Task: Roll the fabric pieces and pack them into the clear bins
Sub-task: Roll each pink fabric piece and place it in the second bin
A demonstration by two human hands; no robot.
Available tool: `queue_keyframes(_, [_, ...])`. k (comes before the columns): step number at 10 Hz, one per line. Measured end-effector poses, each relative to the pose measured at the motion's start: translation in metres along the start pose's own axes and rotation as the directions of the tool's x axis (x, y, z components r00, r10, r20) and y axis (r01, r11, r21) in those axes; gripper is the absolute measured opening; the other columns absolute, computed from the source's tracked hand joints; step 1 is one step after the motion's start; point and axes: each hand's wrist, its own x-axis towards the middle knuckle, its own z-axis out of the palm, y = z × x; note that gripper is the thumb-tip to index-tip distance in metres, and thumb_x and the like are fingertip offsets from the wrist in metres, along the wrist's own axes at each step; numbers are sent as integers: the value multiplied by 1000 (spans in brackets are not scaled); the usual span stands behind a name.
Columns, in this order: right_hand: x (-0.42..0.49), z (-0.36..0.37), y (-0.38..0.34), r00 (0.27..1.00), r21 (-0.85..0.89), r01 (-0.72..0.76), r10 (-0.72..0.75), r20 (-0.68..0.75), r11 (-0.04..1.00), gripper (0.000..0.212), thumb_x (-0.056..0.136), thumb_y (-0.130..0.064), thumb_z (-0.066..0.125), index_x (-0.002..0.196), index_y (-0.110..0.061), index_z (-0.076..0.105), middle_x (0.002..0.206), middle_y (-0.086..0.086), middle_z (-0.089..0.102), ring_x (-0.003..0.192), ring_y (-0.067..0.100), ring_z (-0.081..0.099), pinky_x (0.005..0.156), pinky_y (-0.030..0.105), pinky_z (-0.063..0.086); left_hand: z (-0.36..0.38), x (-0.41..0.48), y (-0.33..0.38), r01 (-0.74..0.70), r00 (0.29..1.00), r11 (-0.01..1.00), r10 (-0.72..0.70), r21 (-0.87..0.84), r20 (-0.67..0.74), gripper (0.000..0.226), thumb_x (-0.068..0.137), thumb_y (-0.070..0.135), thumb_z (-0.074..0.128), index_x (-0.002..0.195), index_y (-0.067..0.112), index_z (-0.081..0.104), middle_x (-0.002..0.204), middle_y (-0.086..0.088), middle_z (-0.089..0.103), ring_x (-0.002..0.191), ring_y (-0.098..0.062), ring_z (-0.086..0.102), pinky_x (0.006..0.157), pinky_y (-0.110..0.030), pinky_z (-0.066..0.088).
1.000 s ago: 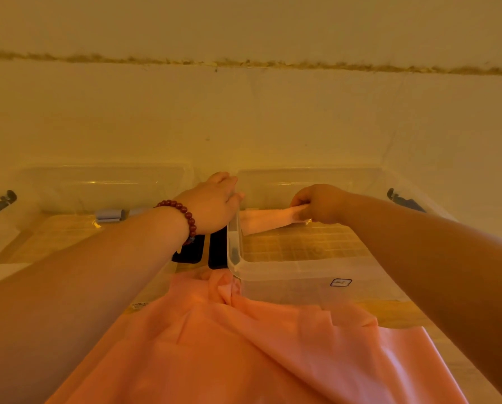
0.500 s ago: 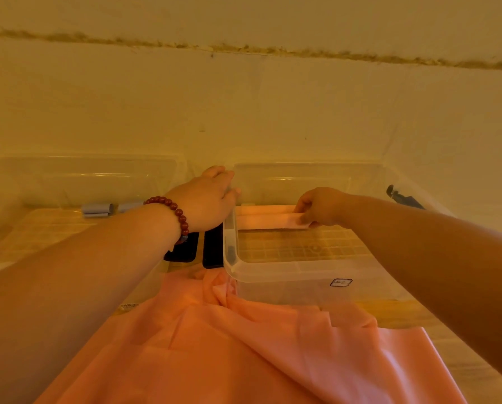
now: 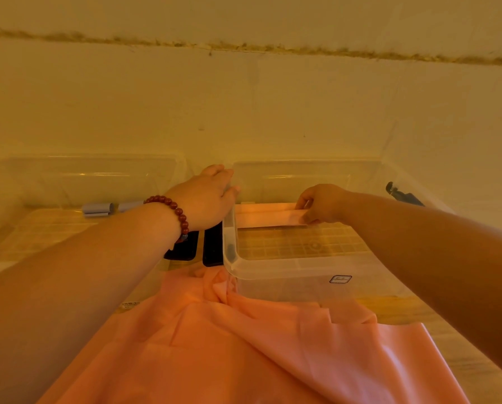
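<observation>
**Head view.** A wooden table (image 3: 404,313) stands against a cream wall (image 3: 244,112). A rough horizontal seam (image 3: 244,49) crosses the wall high up, and the whole scene is lit in warm yellow.

Two bins stand side by side at the far edge of the table, against the wall. The left clear bin (image 3: 92,182) holds a grey fabric roll (image 3: 98,209) by its far wall. A second grey piece just to the right of that roll is partly hidden by the left forearm. The right clear bin (image 3: 287,272) has a small label (image 3: 340,279) on its near wall and a gridded floor. Two black latches (image 3: 212,249) fill the gap between the bins. Another black clip (image 3: 404,195) shows at the right bin's right end.

The pink fabric roll (image 3: 267,217) lies inside the right clear bin, along its far wall. The right hand (image 3: 319,204) pinches the right end of this roll between thumb and fingers. The left hand (image 3: 209,199), with a dark red bead bracelet (image 3: 174,207) at the wrist, lies at the far left corner of the right clear bin. Its thumb tip is over the rim, but it cannot be told whether the fingers grip the wall.

Loose pink fabric (image 3: 214,345) is spread over the near table, bunched against the near left corner of the right bin. Both forearms cross over it and hide parts of the left bin and the table.
</observation>
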Motion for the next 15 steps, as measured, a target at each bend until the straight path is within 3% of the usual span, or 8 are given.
queue_keyframes(2, [-2,1,-2,999,-3,19,-19,31,1000,30,86,-6,70,115,-12,64,106,3,50,85,18,55,54,17,46,1,0,0,1,1000,1000,-1,-4,-1,56,103,41,22,153,19,10,161,3,-1,146,-16,10,114,-28,15])
queue_keyframes(4, [0,3,-1,999,-23,36,-35,29,999,33,86,-1,68,117,-11,65,109,3,47,94,21,52,75,27,55,1,0,0,0,1000,1000,0,-12,-3,55,103,41,22,153,20,10,161,4,-1,146,-16,11,114,-28,15])
queue_keyframes(6, [1,4,-1,1000,-3,14,-14,26,1000,31,87,-1,67,117,-10,65,109,4,47,92,21,53,63,22,53,1,0,0,-1,1000,1000,1,-12,-3,55,103,40,22,153,19,10,161,3,-1,146,-16,12,114,-27,16])
queue_keyframes(7, [1,4,-1,999,-12,14,-14,30,1000,32,87,-1,67,118,-10,64,109,4,46,96,22,52,77,31,57,1,0,0,-2,1000,1000,2,-9,-3,55,103,40,22,153,19,10,161,3,-1,146,-16,12,114,-28,16])
queue_keyframes(8, [1,3,-1,999,-20,18,-17,32,1000,32,88,-2,67,119,-11,64,109,3,46,97,22,52,77,31,56,1,0,0,-3,1000,1000,3,-8,-2,55,103,40,22,153,19,10,161,3,-1,146,-17,12,114,-29,16])
queue_keyframes(12, [-1,3,-3,999,-88,32,-29,31,996,30,90,-12,67,120,-16,63,109,2,49,92,19,52,58,19,43,1,0,0,-5,1000,1000,5,3,-10,56,103,41,22,153,19,11,161,2,0,146,-17,13,114,-29,17])
queue_keyframes(14, [-2,-1,-2,998,-110,53,-58,-40,992,21,85,-18,73,103,-22,63,122,5,55,102,20,47,80,27,35,2,0,0,-4,1000,1000,4,2,-17,55,103,40,22,153,20,11,161,2,0,146,-17,12,115,-30,17])
queue_keyframes(15, [-7,-6,-6,993,-100,56,-66,-96,993,25,83,-22,76,103,-24,62,126,6,56,102,21,49,80,28,37,2,-1,2,-5,1000,1000,5,5,-25,55,103,40,22,153,19,11,161,2,0,146,-17,12,115,-30,16])
